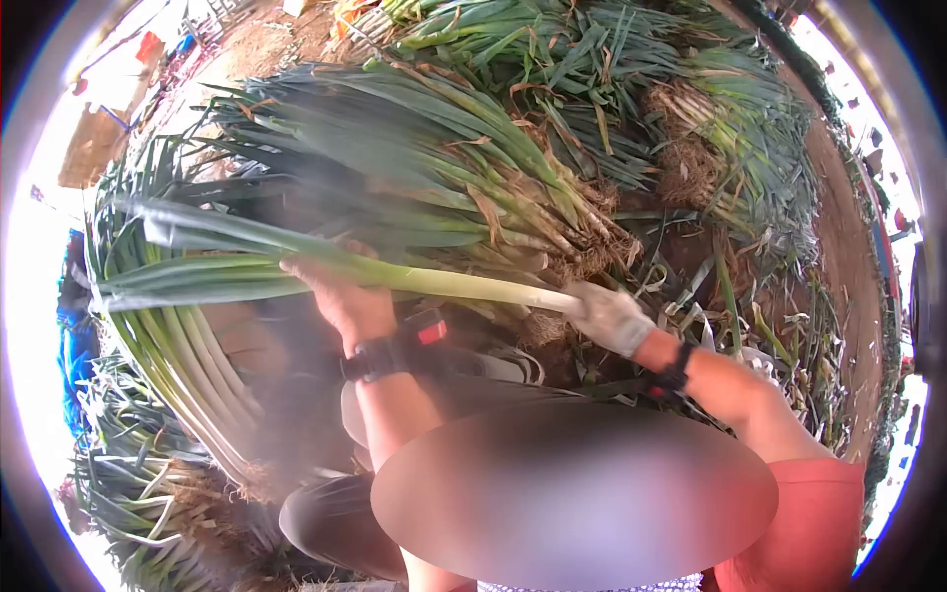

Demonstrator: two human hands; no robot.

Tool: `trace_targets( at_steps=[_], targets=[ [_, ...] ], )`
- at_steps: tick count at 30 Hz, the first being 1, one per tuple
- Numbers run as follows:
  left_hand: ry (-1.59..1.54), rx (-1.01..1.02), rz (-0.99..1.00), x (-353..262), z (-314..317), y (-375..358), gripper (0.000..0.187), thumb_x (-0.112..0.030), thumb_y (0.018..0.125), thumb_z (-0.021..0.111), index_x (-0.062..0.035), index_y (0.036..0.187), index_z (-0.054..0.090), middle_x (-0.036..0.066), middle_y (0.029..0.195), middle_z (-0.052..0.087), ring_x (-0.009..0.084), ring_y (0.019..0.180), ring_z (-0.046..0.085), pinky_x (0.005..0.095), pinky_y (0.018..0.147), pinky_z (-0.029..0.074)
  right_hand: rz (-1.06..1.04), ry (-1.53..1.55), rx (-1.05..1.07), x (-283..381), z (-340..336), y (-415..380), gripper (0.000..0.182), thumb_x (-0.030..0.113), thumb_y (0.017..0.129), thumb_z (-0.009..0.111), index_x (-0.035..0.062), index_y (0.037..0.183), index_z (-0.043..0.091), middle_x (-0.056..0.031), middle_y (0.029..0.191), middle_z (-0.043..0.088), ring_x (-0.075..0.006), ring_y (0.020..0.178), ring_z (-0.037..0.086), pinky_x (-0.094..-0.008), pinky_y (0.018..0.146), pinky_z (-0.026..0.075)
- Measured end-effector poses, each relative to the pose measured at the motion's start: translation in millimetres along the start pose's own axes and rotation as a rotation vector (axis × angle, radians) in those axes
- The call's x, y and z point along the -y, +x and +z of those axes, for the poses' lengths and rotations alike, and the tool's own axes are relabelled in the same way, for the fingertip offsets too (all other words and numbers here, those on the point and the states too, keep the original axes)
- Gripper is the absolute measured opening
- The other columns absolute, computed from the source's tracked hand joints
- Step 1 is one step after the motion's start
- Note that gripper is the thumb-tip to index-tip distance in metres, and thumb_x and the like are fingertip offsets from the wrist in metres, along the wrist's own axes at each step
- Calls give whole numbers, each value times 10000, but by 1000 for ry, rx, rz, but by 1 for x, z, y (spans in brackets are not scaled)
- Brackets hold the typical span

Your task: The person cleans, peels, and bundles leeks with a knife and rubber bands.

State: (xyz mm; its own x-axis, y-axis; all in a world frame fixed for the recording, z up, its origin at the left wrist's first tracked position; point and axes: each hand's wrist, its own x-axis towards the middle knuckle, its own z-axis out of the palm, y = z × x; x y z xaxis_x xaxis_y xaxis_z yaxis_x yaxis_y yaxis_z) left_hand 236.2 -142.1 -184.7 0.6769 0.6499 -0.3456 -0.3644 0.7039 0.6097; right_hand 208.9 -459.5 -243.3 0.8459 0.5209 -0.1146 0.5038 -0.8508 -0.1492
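Note:
A long leek [464,286] lies crosswise in front of me, its green leaves to the left and its pale shank to the right. My left hand [353,304] is closed round it where the leaves meet the shank. At the root end, my right hand [610,318], in a whitish glove, is closed on the pale tip; its fingertips are partly hidden. Just beyond the hands is a heap of leeks [444,163] with brown roots and dry outer leaves. Leeks with clean white shanks [187,360] lie side by side at my left.
More leeks [572,59] are heaped at the back, and a rooty bundle [730,128] lies at the back right. Stripped leaf scraps [779,345] litter the ground right of my hands. Another rooty bundle [178,503] is at lower left. A shoe [518,367] shows below the leek.

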Motion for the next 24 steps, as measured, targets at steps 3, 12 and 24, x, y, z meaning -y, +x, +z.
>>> trace_targets(
  at_steps=[3, 12, 24],
  targets=[
    [61, -41, 9, 2, 3, -4, 574, -633, 823, 404, -82, 963, 473, 58, 770, 496, 172, 680, 482, 295, 620, 424, 259, 196, 191, -62, 3, -69, 312, 317, 826, 506, 93, 1032, 573, -166, 892, 627, -320, 839, 612, -377, 728, 487],
    [91, -55, -6, 2, 4, 0, 572, -610, 834, 425, -73, 1030, 446, 76, 841, 520, 186, 755, 499, 322, 748, 441, 575, -109, -11, -151, -16, -107, 276, 264, 841, 500, 56, 993, 598, -155, 986, 610, -306, 931, 585, -407, 794, 467],
    [-56, -60, -44, 0, 6, -17, 391, -330, 858, 587, -71, 1092, 409, 101, 917, 459, 211, 735, 490, 332, 691, 486, -10, 435, -545, 29, -6, 54, 192, 237, 866, 538, 90, 986, 569, -109, 778, 616, -268, 702, 614, -356, 606, 493]
  ],
)
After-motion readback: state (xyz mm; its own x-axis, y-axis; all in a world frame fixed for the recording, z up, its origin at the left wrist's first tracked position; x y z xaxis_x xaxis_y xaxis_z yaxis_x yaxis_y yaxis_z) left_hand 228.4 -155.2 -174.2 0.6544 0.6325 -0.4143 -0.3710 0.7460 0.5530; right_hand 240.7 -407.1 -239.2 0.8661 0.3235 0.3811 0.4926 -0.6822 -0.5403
